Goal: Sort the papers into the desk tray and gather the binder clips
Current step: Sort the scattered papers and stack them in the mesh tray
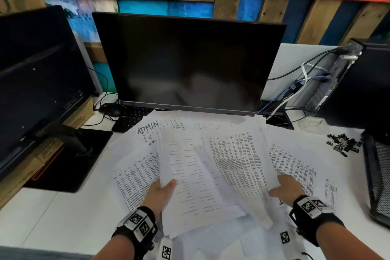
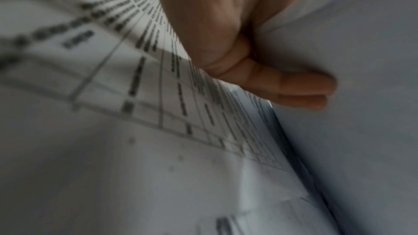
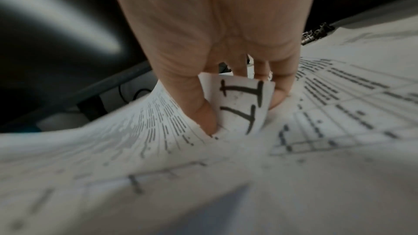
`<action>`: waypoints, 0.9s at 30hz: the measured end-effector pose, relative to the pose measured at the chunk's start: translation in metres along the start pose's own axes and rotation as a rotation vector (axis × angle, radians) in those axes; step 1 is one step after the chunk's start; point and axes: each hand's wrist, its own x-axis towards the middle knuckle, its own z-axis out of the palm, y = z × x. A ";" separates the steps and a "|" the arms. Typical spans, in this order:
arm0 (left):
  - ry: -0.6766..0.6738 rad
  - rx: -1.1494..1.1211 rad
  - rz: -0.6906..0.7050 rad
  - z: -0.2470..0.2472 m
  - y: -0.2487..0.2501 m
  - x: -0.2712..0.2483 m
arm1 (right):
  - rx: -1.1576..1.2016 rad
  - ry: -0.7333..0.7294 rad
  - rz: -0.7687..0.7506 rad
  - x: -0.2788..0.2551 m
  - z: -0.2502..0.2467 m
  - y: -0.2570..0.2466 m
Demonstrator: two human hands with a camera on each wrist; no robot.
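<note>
I am watching my left hand point(image 1: 162, 191) pinching a printed sheet point(image 1: 190, 175), thumb on top, fingers point(image 2: 282, 85) curling underneath; my right hand point(image 1: 288, 189) is gripping a curled slip point(image 3: 242, 103) (hand-marked) amid the papers point(image 1: 238, 160) spreading over the desk point(image 1: 42, 217); the binder clips point(image 1: 341, 143) are lying in 1 heap beside the mesh tray point(image 1: 377, 175).

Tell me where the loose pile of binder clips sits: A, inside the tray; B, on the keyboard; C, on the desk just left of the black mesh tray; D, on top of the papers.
C: the binder clips lie on the white desk beside the mesh tray.
</note>
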 end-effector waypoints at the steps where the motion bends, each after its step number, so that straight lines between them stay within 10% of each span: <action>1: -0.003 0.010 -0.005 0.001 0.002 -0.001 | -0.076 -0.019 0.001 0.002 0.001 0.003; 12: -0.021 -0.021 -0.006 0.012 0.007 -0.001 | 0.607 -0.216 0.042 -0.021 -0.005 -0.025; 27: -0.031 0.025 0.053 0.001 0.008 -0.002 | 0.613 -0.268 -0.079 -0.061 -0.009 -0.051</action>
